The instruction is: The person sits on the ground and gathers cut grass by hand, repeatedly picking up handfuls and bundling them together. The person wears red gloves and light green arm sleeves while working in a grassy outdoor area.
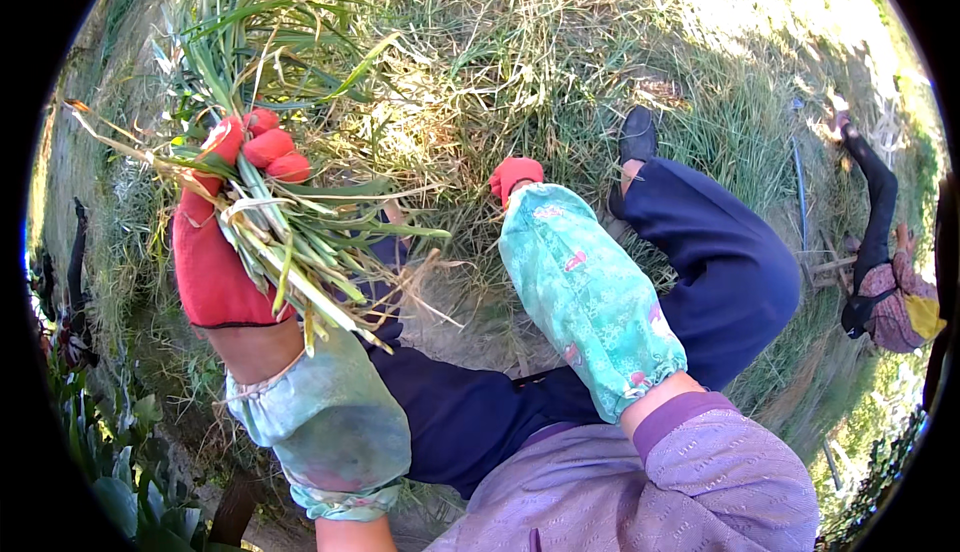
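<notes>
My left hand, in a red glove, is closed around a bunch of long green and straw-coloured grass stalks. Their cut ends spread down over my forearm, while the leaves fan out beyond my fingers. My right hand, also red-gloved, is low over the cut grass in front of me. Its fingers look curled, but the sleeve cover and the viewing angle hide whether they grip anything.
My right leg is bent, with a dark shoe on the grass. Another person sits at the far right, near a thin blue rod. Broad-leaved plants grow at lower left.
</notes>
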A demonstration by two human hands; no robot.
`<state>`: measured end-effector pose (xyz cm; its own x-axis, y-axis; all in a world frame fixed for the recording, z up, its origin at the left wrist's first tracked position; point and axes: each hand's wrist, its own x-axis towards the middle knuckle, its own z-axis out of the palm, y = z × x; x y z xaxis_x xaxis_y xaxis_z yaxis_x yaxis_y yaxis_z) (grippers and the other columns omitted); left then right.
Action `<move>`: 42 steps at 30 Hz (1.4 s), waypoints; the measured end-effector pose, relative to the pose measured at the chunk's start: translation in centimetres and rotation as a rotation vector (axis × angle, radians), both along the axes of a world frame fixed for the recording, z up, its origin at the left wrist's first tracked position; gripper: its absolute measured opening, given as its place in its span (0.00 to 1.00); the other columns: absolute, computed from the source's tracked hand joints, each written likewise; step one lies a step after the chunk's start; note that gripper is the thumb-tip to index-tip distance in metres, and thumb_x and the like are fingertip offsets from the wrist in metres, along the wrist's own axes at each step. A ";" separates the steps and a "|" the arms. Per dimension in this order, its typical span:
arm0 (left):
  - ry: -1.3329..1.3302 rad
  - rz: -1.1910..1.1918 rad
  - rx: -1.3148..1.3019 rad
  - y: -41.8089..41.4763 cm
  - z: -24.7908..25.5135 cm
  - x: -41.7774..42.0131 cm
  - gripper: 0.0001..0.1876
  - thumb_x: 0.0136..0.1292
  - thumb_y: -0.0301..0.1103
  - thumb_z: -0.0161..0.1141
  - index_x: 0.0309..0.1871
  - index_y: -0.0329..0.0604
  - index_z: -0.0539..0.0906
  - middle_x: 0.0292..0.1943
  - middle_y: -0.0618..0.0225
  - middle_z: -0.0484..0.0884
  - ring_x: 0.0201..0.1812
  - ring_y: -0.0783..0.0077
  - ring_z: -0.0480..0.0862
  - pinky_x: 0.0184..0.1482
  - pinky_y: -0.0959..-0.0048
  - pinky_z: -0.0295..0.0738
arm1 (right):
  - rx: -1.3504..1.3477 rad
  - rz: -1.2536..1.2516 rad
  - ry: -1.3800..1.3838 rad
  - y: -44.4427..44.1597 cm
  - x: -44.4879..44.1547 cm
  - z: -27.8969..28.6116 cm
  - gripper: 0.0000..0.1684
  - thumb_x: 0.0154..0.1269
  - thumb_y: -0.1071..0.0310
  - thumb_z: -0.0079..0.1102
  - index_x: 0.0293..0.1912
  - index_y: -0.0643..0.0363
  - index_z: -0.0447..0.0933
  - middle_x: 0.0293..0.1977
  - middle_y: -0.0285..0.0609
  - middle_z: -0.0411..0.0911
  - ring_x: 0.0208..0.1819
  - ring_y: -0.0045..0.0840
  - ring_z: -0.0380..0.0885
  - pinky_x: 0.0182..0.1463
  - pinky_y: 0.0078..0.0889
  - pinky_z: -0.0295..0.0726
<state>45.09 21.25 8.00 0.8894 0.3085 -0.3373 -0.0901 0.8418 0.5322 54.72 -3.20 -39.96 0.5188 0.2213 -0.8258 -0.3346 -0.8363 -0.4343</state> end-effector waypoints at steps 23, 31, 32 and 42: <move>-0.095 -0.001 -0.004 1.7 0.2 -3.1 0.15 0.70 0.34 0.61 0.49 0.28 0.76 0.36 0.59 0.80 0.36 0.68 0.81 0.40 0.71 0.81 | 0.656 -0.394 -0.019 -1.5 0.2 22.2 0.14 0.63 0.66 0.68 0.31 0.64 0.74 0.22 0.42 0.79 0.20 0.23 0.80 0.22 0.28 0.81; -0.086 -0.030 0.093 -2.7 0.4 -0.4 0.14 0.68 0.39 0.64 0.45 0.36 0.79 0.30 0.65 0.80 0.32 0.70 0.81 0.35 0.73 0.78 | 0.889 -0.210 -0.121 -3.8 4.5 44.1 0.11 0.67 0.67 0.64 0.43 0.64 0.77 0.29 0.37 0.78 0.22 0.21 0.76 0.29 0.25 0.76; -0.045 -0.048 0.193 -2.9 0.3 -0.4 0.15 0.68 0.40 0.63 0.45 0.36 0.79 0.30 0.65 0.80 0.32 0.70 0.81 0.34 0.75 0.76 | 0.851 -0.150 -0.155 -3.4 5.2 44.9 0.10 0.67 0.67 0.64 0.43 0.64 0.77 0.29 0.37 0.77 0.22 0.20 0.75 0.29 0.25 0.76; 0.175 -0.265 0.255 -8.5 -0.5 2.4 0.17 0.65 0.31 0.60 0.53 0.28 0.80 0.44 0.57 0.86 0.39 0.68 0.86 0.41 0.72 0.84 | 0.906 -0.100 -0.088 -2.7 5.4 48.2 0.10 0.67 0.64 0.65 0.35 0.61 0.77 0.22 0.33 0.76 0.18 0.15 0.72 0.24 0.20 0.69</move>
<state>47.52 12.78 7.55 0.8851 0.1700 -0.4332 0.2225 0.6630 0.7148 60.08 -5.89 8.23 0.6228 0.7162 -0.3150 -0.3220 -0.1324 -0.9375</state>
